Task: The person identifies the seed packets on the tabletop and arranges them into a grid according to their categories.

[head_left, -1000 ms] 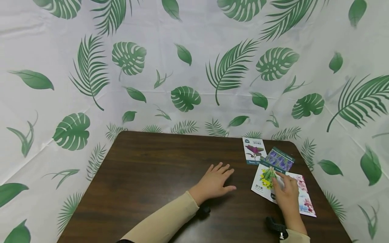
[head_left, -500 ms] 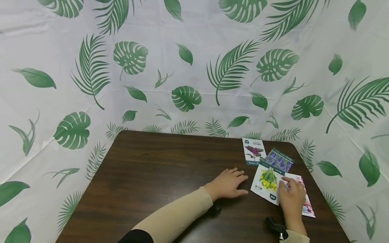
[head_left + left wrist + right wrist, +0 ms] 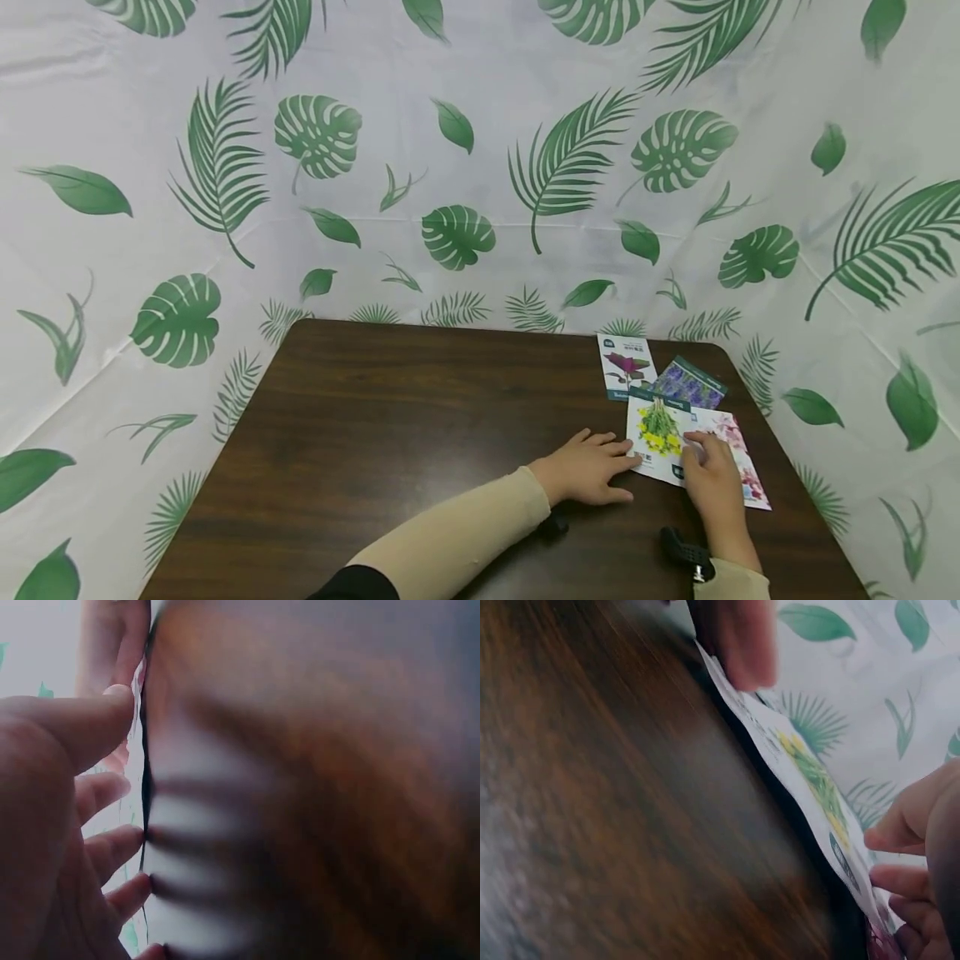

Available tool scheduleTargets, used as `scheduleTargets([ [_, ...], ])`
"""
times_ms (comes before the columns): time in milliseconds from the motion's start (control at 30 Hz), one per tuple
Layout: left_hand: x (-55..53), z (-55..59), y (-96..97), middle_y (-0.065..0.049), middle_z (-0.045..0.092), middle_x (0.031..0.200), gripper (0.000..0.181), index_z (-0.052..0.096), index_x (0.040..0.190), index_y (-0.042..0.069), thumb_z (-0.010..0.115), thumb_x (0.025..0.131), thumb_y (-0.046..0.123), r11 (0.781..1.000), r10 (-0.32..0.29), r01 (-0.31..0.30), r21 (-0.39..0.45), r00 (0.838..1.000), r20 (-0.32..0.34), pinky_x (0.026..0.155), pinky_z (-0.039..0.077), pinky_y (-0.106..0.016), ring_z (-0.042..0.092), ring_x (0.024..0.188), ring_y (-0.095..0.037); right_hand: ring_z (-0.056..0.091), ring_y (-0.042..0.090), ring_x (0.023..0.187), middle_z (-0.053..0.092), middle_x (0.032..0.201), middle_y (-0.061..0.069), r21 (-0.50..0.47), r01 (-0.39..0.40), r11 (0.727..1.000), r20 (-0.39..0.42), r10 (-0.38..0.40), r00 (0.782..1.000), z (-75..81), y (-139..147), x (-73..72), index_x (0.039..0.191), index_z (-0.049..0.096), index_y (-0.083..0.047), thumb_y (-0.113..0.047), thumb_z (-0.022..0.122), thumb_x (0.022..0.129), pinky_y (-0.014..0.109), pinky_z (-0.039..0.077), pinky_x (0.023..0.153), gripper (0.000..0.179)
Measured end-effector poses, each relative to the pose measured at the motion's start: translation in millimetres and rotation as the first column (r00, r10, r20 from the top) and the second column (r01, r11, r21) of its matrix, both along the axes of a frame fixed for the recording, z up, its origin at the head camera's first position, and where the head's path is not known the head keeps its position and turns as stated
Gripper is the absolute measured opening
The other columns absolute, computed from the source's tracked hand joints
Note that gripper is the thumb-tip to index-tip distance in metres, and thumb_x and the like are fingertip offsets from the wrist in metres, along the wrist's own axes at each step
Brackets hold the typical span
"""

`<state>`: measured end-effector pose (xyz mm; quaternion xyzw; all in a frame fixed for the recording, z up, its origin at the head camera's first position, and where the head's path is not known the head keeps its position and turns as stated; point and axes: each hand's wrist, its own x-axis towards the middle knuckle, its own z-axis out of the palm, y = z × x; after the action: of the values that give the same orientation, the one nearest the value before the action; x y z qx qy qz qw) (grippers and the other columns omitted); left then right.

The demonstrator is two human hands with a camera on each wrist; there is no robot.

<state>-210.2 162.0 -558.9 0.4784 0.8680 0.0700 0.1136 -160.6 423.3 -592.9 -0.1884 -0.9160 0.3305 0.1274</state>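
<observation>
Head view: on the brown table (image 3: pixel 390 417), the yellow-flower packet (image 3: pixel 658 432) lies between two hands, partly over the pink-flower packet (image 3: pixel 750 471). The left hand (image 3: pixel 588 468) has its fingers spread, fingertips at the packet's left edge; the right hand (image 3: pixel 714 477) bends thumb and forefinger at the right edge (whether they pinch it, I cannot tell). A hand at each side probably stops so light a thing sliding.
</observation>
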Motion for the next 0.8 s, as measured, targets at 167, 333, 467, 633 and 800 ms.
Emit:
scheduleTargets([
  [167,1.9,-1.4,1.7,0.014,0.024,0.182,0.063,0.037,0.168,0.047,0.044,0.109,0.069,1.0,0.013,-0.014,-0.01,0.999,-0.036,0.138,0.022,-0.042,0.022,0.17,-0.012,0.031,0.048,0.163,0.043,0.17,0.027,-0.039,-0.02,0.999,0.076,0.023,0.997,4.8,2.7,-2.5,0.151,0.058,-0.001,-0.012,0.041,0.108,0.071,0.026,0.129,0.047],
  [333,-1.3,2.1,-1.4,0.007,0.038,0.176,0.06,0.041,0.167,0.044,0.047,0.111,0.065,0.999,0.044,-0.043,0.014,0.995,-0.084,0.133,0.033,-0.037,0.035,0.164,-0.015,0.02,0.05,0.167,0.04,0.171,0.028,-0.034,-0.059,0.998,0.069,0.061,0.996,3.9,5.0,-3.9,0.149,0.059,0.001,-0.004,0.038,0.104,0.07,0.017,0.133,0.05],
  [467,-4.5,6.5,-5.5,0.003,0.046,0.166,0.055,0.045,0.163,0.05,0.049,0.11,0.064,0.996,0.089,-0.088,0.019,0.992,-0.086,0.124,0.042,-0.036,0.045,0.15,-0.016,0.025,0.056,0.163,0.045,0.166,0.033,0.023,-0.114,0.993,0.004,0.114,0.994,-1.0,6.4,-5.8,0.144,0.062,0.004,0.004,0.044,0.095,0.071,0.013,0.133,0.052],
  [633,-5.3,10.9,-7.6,0.003,0.052,0.158,0.043,0.07,0.14,0.034,0.057,0.109,0.061,0.997,0.078,-0.075,0.033,0.988,-0.13,0.122,0.043,-0.035,0.049,0.145,-0.013,0.028,0.062,0.159,0.046,0.162,0.038,0.072,-0.143,0.987,-0.047,0.147,0.988,-1.9,5.8,-3.7,0.138,0.065,0.005,0.007,0.049,0.092,0.074,0.012,0.132,0.049],
  [800,-8.7,13.4,-5.0,0.009,0.064,0.129,0.041,0.068,0.13,0.024,0.063,0.106,0.057,0.999,0.048,-0.046,0.023,0.991,-0.122,0.094,0.053,-0.023,0.06,0.11,-0.005,0.03,0.064,0.157,0.048,0.159,0.039,0.081,-0.167,0.983,-0.084,0.174,0.981,-1.5,4.3,-1.1,0.134,0.067,0.006,0.007,0.048,0.092,0.075,0.017,0.13,0.046],
])
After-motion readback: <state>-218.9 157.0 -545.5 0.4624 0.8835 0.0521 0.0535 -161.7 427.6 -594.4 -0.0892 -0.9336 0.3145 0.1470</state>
